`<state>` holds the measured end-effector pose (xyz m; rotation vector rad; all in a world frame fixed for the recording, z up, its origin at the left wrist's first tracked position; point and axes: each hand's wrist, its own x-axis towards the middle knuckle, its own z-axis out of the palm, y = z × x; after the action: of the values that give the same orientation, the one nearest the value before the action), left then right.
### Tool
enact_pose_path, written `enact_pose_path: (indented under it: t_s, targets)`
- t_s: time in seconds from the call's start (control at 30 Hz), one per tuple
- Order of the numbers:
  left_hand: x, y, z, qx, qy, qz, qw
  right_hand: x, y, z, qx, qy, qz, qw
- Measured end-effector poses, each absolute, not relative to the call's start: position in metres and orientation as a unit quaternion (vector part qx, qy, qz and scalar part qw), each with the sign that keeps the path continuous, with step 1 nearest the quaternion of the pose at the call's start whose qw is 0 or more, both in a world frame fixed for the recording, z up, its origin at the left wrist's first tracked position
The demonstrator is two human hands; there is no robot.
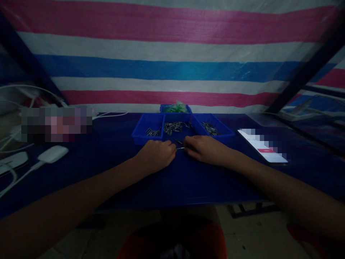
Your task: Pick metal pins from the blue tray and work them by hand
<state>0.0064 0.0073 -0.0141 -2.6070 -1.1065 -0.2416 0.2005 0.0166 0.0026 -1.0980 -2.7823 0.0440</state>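
Observation:
My left hand is closed at the middle of the blue table, gripping one end of a thin metal piece. Facing it, my right hand has its fingers curled at the other end of that piece. Just beyond my hands, small metal pieces lie in a left blue bin, a middle heap and a right blue bin. A dark slim piece shows between the hands.
Behind the bins is another blue bin with green plastic bags. A lit phone lies at the right. White cables and a white charger lie at the left. A striped sheet hangs behind.

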Motion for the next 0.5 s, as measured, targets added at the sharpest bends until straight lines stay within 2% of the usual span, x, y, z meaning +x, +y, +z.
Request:
enact_pose_path:
  t_s: [0.5]
  targets:
    - [0.0062,0.0079,-0.0151,-0.906,-0.38,-0.093,0.163,0.2005,0.0166,0.0029,-0.37,-0.926,0.022,0.072]
